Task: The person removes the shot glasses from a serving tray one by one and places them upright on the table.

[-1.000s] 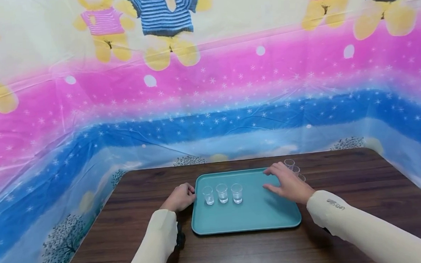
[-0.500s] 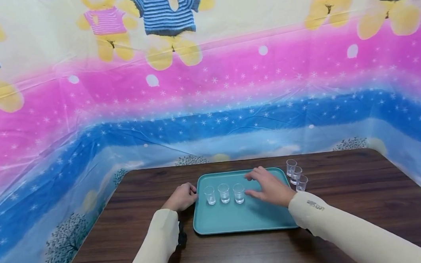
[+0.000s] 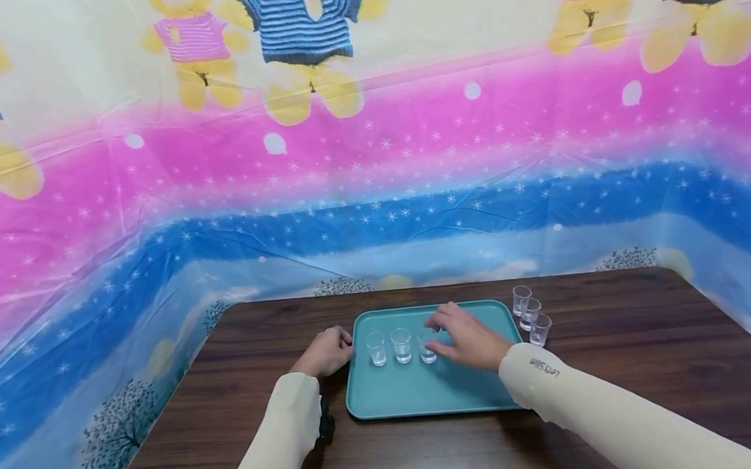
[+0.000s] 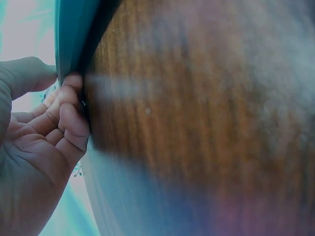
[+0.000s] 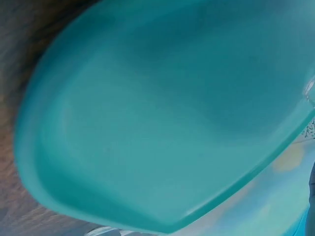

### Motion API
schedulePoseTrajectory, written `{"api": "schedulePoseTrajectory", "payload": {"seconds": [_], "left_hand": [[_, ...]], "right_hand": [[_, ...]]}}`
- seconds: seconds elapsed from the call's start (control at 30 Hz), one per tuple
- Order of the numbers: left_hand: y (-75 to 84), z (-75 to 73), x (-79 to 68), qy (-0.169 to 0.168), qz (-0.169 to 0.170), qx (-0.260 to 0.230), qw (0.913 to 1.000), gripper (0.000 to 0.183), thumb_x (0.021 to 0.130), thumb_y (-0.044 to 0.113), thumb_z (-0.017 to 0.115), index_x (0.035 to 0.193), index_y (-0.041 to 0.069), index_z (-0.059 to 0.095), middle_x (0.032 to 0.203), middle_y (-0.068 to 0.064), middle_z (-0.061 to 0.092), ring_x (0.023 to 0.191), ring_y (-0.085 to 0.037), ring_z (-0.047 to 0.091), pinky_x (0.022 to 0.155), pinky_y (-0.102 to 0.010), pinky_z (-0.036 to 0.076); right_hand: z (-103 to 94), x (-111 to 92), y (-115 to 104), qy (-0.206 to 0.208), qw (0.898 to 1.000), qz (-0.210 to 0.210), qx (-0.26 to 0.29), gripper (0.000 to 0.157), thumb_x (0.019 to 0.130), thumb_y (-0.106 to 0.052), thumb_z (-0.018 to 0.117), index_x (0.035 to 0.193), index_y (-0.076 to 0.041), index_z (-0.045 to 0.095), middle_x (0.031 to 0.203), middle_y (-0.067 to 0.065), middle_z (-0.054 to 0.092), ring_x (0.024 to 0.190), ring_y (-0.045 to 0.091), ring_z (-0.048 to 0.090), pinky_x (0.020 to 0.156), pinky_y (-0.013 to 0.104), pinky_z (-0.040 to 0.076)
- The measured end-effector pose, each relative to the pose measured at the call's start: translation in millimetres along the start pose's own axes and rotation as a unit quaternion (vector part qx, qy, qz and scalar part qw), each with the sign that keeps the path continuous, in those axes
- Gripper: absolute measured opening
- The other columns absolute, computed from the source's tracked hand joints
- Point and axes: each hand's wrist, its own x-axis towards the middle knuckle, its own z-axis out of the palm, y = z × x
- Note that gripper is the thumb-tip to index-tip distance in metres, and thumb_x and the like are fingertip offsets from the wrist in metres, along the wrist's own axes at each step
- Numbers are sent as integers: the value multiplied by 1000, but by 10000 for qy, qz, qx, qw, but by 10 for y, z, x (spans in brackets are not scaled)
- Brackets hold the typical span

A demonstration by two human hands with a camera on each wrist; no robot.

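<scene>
A teal tray (image 3: 416, 395) lies on the wooden table. Three clear shot glasses with liquid stand in a row on it: a left glass (image 3: 376, 349), a middle glass (image 3: 401, 346) and a right glass (image 3: 428, 356). My left hand (image 3: 324, 350) holds the tray's left edge; in the left wrist view the thumb (image 4: 37, 73) is at the rim and the curled fingers (image 4: 71, 118) are against its outer side. My right hand (image 3: 466, 336) has its thumb and fingers around the right glass, partly hiding it. The right wrist view does not show that grip.
Three more shot glasses stand on the table beyond the tray's right side: a back glass (image 3: 522, 300), a middle one (image 3: 530, 314) and a front one (image 3: 540, 330). A printed cloth (image 3: 375, 220) hangs behind the table (image 3: 623, 335).
My right hand has moved left over the tray, from near its right side to the right glass in the row, uncovering the three glasses on the table. My left hand stays at the tray's edge.
</scene>
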Motion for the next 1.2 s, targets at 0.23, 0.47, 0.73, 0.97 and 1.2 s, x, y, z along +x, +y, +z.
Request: {"api": "schedulePoseTrajectory", "payload": {"seconds": [0.23, 0.47, 0.73, 0.97, 1.2], "left_hand": [[21, 5, 7, -56, 2, 17, 10000, 17, 86, 15, 51, 99, 4, 49, 76, -5, 50, 62, -17, 49, 56, -29, 41], [33, 0, -10, -54, 52, -39, 10000, 19, 85, 14, 51, 100, 3, 49, 74, -6, 50, 61, -17, 48, 55, -29, 40], [13, -4, -19, 3, 34, -60, 10000, 19, 85, 14, 51, 100, 2, 49, 72, -6, 50, 59, -17, 48, 54, -29, 40], [11, -2, -22, 2, -85, -68, 9999, 18, 85, 14, 52, 99, 3, 49, 75, -6, 50, 62, -17, 48, 55, -30, 40], [7, 3, -6, -7, -59, -88, 9999, 18, 85, 14, 52, 100, 3, 49, 75, -6, 50, 62, -17, 48, 54, -29, 40]], "right_hand": [[-41, -26, 16, 30, 10000, 30, 70, 34, 77, -32, 63, 102, -11, 57, 90, -5, 49, 81, 7, 41, 68, 25, 39], [-178, -118, 170, 314, 9994, -41, 153, 32, 79, -29, 62, 102, -9, 55, 88, -3, 48, 82, 12, 43, 68, 27, 40], [-387, -284, 400, 631, 9980, -14, 91, 31, 79, -27, 62, 101, -8, 56, 90, 0, 49, 80, 13, 43, 67, 30, 38], [-502, -449, 538, 555, 9981, 227, -147, 31, 79, -29, 62, 101, -9, 56, 89, -2, 49, 80, 11, 42, 67, 30, 38], [-580, -590, 635, 611, 9977, 221, -187, 30, 79, -28, 62, 101, -9, 56, 85, -1, 48, 75, 14, 42, 63, 30, 37]]}}
